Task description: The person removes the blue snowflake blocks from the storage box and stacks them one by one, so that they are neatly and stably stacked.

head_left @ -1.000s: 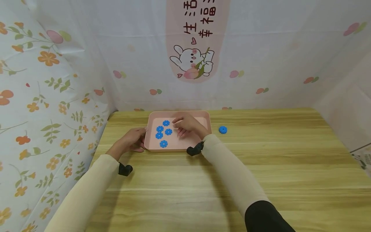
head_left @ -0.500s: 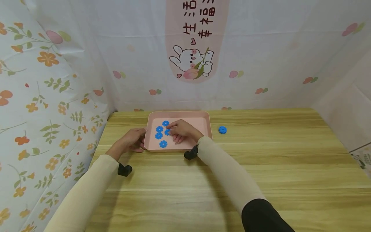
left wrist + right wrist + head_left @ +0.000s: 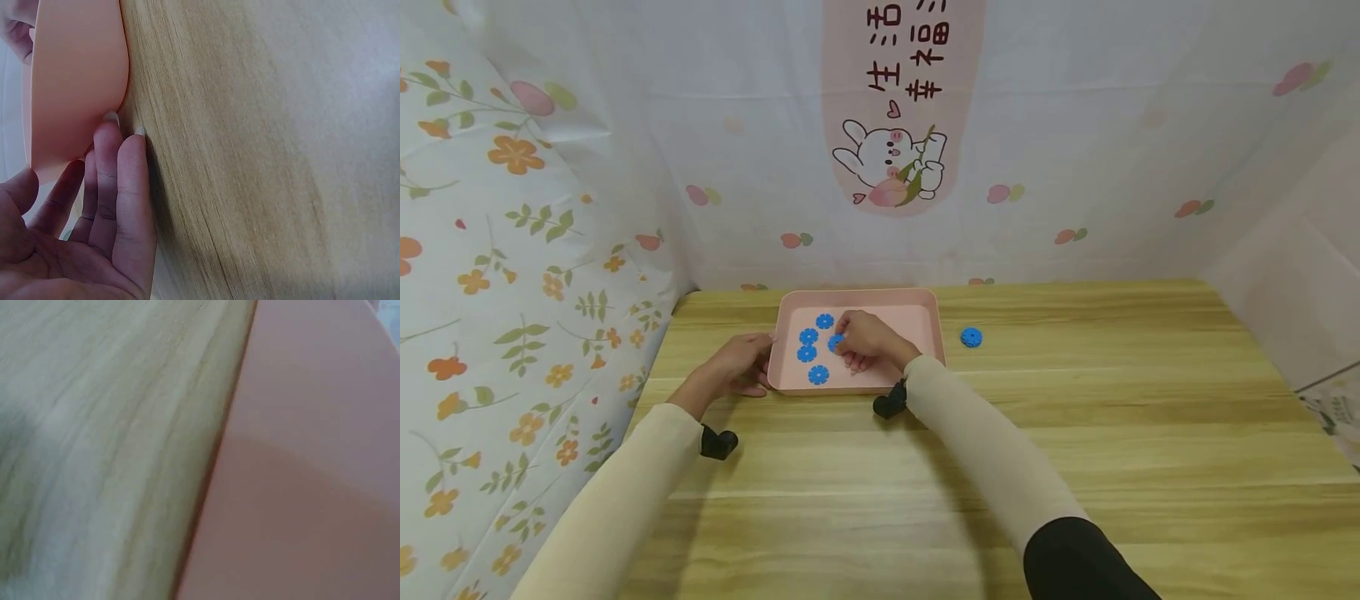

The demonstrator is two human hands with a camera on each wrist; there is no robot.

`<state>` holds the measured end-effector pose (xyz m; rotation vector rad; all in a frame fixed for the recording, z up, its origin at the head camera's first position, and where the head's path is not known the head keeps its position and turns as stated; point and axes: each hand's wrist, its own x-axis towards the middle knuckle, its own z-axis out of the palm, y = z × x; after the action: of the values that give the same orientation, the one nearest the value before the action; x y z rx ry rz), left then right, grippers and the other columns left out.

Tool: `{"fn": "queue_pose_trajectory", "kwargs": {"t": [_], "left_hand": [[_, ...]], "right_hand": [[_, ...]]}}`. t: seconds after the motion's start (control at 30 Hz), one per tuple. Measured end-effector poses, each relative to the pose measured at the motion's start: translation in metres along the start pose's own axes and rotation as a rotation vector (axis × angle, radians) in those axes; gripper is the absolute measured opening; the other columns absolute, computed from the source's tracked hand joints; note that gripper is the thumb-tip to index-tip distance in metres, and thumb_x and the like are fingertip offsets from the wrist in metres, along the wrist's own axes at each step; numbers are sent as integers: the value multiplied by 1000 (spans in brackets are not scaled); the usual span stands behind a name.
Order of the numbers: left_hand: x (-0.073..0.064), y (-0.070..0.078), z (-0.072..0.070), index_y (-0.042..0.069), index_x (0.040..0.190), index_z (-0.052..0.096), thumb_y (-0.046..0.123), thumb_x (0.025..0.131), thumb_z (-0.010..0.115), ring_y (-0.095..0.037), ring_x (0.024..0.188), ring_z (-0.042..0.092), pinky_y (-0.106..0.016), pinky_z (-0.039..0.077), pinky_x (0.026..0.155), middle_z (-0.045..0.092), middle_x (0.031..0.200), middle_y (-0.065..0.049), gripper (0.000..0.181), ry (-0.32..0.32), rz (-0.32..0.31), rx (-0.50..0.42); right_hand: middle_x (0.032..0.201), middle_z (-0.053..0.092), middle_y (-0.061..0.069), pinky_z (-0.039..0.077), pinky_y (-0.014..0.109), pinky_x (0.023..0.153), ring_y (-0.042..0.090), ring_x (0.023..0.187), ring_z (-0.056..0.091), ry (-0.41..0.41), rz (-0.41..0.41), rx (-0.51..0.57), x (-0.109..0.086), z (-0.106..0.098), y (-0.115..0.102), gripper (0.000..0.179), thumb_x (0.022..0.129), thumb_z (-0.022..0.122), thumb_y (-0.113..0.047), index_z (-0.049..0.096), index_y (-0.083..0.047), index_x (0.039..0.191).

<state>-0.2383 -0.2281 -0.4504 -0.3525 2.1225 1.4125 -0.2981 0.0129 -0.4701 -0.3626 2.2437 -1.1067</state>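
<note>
A shallow pink tray (image 3: 784,382) lies on the wooden table with several blue notched plastic discs inside, such as the front disc (image 3: 818,375) and the back disc (image 3: 825,321). Reaching over the tray from the right, my right hand (image 3: 867,335) has its thumb and forefinger on a blue disc (image 3: 834,342), pinching its right edge. My left hand (image 3: 741,364) holds the tray's left end. In the left wrist view, the left thumb (image 3: 19,190) meets the rim while the fingers rest along the outer wall. The right wrist view shows only tray wall and table.
Right of the tray, a small stack of blue discs (image 3: 972,337) sits on the wooden table (image 3: 1075,417). Behind the table hangs a white printed cloth (image 3: 737,150), and a floral cloth (image 3: 527,333) borders the left side.
My right hand has moved left and down over the tray and closed its fingertips on a blue disc, which has shifted slightly right. The left hand keeps its place at the tray.
</note>
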Motion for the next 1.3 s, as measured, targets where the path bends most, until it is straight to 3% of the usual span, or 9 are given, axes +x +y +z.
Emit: {"fn": "queue_pose_trajectory", "kwargs": {"t": [0.23,0.4,0.63,0.9,1.03,1.2,1.3], "left_hand": [[1,-2,0,5,128,48,46,105,33,-18,73,60,-36,59,67,55,89,-7,50,-2,2,-2],[1,-4,1,5,128,48,47,104,34,-18,71,60,-37,58,66,55,88,-7,50,-2,3,-10],[-1,-2,0,5,131,47,46,105,33,-17,72,61,-36,59,67,55,89,-7,50,-3,8,0],[-3,-1,1,4,120,51,47,105,33,-16,71,61,-36,58,67,57,87,-6,49,-16,22,2],[0,-2,2,3,119,52,47,104,34,-16,71,62,-36,59,67,57,86,-6,50,-23,29,-3],[1,-3,0,3,125,50,47,105,33,-16,71,61,-37,59,68,57,87,-6,51,-23,32,8],[1,-2,0,4,126,50,47,105,34,-16,71,62,-37,59,69,57,86,-5,50,-21,25,5]], "right_hand": [[62,57,6,53,26,47,15,45,55,-45,18,32,-8,-7,0,14,96,62,-14,58,-1,93],[65,59,6,55,27,51,15,49,60,-34,8,45,-11,-14,3,15,97,60,-16,56,-2,92],[71,63,11,58,32,60,18,57,63,101,-83,193,-20,-30,10,15,96,61,-14,61,1,98],[69,64,9,60,40,64,16,55,66,272,-71,395,-40,-48,22,16,93,66,-11,65,2,102],[70,64,11,60,40,62,15,53,65,312,-90,431,-51,-54,31,17,95,63,-10,65,3,106],[84,64,21,60,37,65,13,57,63,368,-81,479,-65,-61,42,24,97,60,-15,62,-3,117],[85,64,20,59,32,63,12,58,61,409,-70,487,-76,-68,50,28,97,60,-17,61,-4,121]]}}
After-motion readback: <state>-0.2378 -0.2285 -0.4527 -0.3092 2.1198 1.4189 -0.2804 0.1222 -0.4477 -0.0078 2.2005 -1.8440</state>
